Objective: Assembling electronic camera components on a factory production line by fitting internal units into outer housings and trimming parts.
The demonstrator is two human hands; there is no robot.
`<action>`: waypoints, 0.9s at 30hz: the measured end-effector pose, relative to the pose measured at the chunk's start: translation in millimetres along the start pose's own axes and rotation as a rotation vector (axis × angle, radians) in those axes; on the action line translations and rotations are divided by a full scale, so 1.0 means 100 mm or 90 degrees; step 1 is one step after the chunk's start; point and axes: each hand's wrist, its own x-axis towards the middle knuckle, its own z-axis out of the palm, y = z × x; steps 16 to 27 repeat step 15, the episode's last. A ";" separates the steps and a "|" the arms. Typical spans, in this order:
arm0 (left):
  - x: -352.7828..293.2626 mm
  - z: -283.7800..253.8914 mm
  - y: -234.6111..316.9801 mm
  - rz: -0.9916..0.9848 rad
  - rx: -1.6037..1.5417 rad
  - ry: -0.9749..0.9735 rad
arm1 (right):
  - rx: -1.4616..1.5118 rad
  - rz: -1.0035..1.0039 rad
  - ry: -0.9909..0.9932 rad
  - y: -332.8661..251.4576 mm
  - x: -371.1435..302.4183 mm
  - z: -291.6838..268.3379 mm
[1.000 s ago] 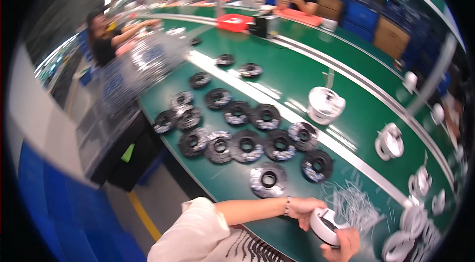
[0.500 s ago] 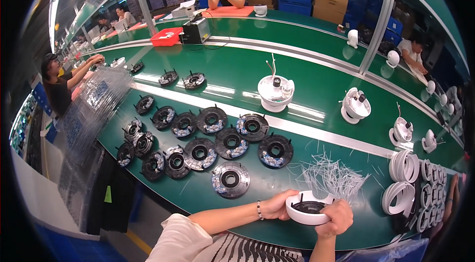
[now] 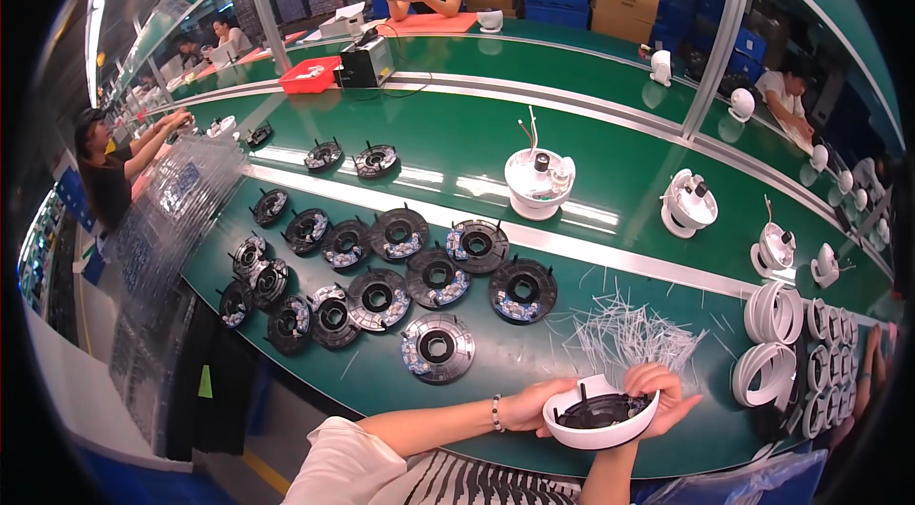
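Both hands have kept the white dome housing [image 3: 600, 419] at lower centre. Left hand [image 3: 530, 406] cups its left rim, fingers curled; right hand [image 3: 660, 395] pinches the right rim, nearest the white ties [image 3: 634, 333] just above.

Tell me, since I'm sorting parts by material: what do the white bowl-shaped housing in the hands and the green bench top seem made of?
White housing: likely moulded plastic, smooth with a soft sheen. Green bench top: probably a rubbery or vinyl mat, semi-glossy, since lamps reflect as pale streaks.
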 end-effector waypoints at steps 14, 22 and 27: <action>0.03 -0.07 -0.15 -0.022 -0.061 0.053 | 0.004 0.015 -0.014 0.04 0.02 0.01; 0.04 -0.10 -0.19 -0.010 -0.078 0.070 | -0.029 0.027 0.015 0.02 0.03 0.05; 0.04 -0.10 -0.19 -0.010 -0.078 0.070 | -0.029 0.027 0.015 0.02 0.03 0.05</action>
